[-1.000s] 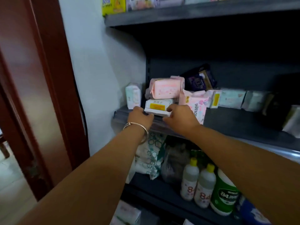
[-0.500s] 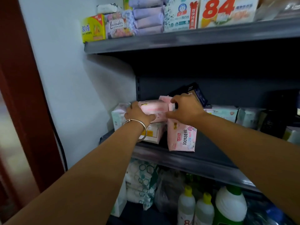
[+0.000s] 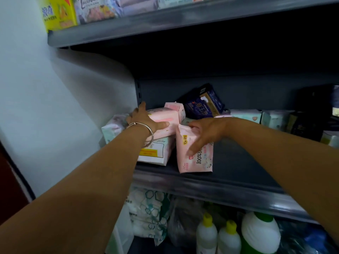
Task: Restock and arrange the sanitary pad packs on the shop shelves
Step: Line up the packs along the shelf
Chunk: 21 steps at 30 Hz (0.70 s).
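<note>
On the dark middle shelf [image 3: 220, 191], a flat pink pad pack [image 3: 170, 119] lies on top of a white pack with a yellow label [image 3: 156, 154]. My left hand [image 3: 146, 120], with a bangle at the wrist, grips this flat pink pack, thumb on its near side and fingers over the far edge. Just to the right stands an upright pink pack [image 3: 200, 160] printed "100%". My right hand [image 3: 205, 132] holds it by the top, with one finger down its front. Behind are a second pink pack [image 3: 176, 108] and a tilted dark blue pack [image 3: 203, 103].
A pale pack [image 3: 111, 128] leans by the white wall at the left. More pale packs [image 3: 245, 115] line the back right. The upper shelf carries a yellow box [image 3: 58, 13]. Below are hexagon-patterned bags [image 3: 148, 213] and white bottles [image 3: 207, 233].
Both hands rose from the white pack at the shelf front to the flat pink pack. My right hand then dropped onto the top of the upright pink pack. The view moved closer.
</note>
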### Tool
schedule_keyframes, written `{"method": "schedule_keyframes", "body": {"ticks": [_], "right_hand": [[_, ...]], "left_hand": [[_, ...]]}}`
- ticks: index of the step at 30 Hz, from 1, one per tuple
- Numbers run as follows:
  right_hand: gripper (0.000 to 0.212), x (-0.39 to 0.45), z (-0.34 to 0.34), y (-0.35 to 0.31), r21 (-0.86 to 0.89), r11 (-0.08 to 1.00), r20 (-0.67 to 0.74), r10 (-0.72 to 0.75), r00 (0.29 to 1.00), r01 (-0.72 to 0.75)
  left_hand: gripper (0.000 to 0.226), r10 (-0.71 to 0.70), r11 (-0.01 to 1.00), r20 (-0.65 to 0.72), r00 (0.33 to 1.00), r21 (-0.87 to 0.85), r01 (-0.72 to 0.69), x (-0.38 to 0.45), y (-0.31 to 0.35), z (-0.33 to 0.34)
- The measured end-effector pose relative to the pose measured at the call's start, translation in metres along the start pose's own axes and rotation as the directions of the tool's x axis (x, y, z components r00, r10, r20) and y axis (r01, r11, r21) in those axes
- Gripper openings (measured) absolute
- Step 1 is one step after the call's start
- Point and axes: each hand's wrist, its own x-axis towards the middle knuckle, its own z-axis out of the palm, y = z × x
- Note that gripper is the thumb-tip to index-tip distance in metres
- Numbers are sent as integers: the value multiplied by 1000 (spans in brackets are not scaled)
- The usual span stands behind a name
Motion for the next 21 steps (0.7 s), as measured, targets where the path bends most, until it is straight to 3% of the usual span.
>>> {"method": "schedule_keyframes", "body": {"ticks": [7,12,21], "right_hand": [[96,4,-3,16,24,998,-99,63,993,-61],[82,-1,-2,18,56,996,-117,71,991,-64],[73,-44,-10,10,3,999,-228,32,973,-32]], "left_hand": [[104,-88,965,48,995,252,73,-4,22,-2],[103,-91,988,91,992,133,78,-8,29,2],[100,-25,993,2,1000,115,25,-46,51,-1]]}}
